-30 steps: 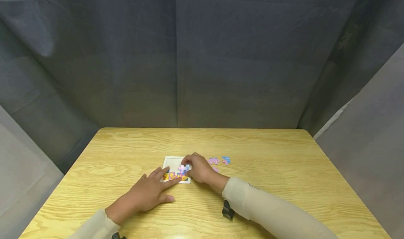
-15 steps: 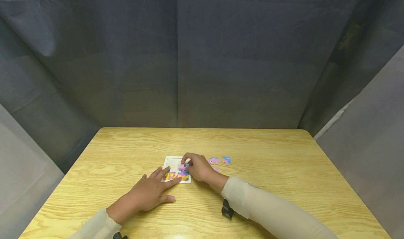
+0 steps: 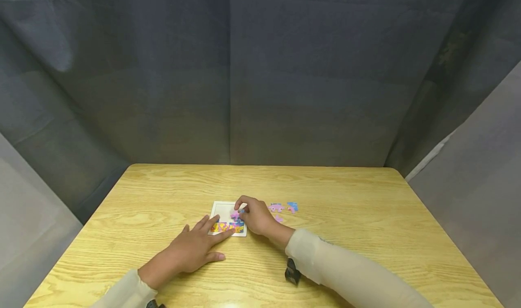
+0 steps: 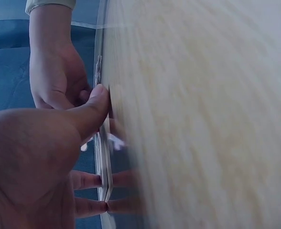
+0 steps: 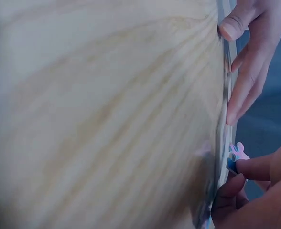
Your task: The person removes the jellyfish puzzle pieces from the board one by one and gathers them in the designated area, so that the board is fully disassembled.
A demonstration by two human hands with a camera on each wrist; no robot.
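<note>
A small white-framed puzzle tray [image 3: 224, 203] lies on the table, with a row of yellow, pink and blue jigsaw pieces [image 3: 223, 227] along its near side. My left hand [image 3: 191, 250] rests on the tray's near-left part with fingers spread. Over the tray's right side, my right hand [image 3: 258, 217] pinches a pink and blue jigsaw piece [image 3: 234, 215] between thumb and index finger. In the right wrist view that jigsaw piece [image 5: 240, 151] stands tilted above the tray; its lower edge is partly hidden by the fingers.
Right of the tray lie loose jigsaw pieces: a pink one with eyes [image 3: 276, 207], a blue and pink one [image 3: 292, 206] and a small pink bit [image 3: 278, 218] partly behind the right hand. The wooden table [image 3: 346, 235] ends at dark curtains [image 3: 309, 95].
The pinched jigsaw piece has tilted and come up slightly from the row below it, showing more of that row. The left hand has stayed in place.
</note>
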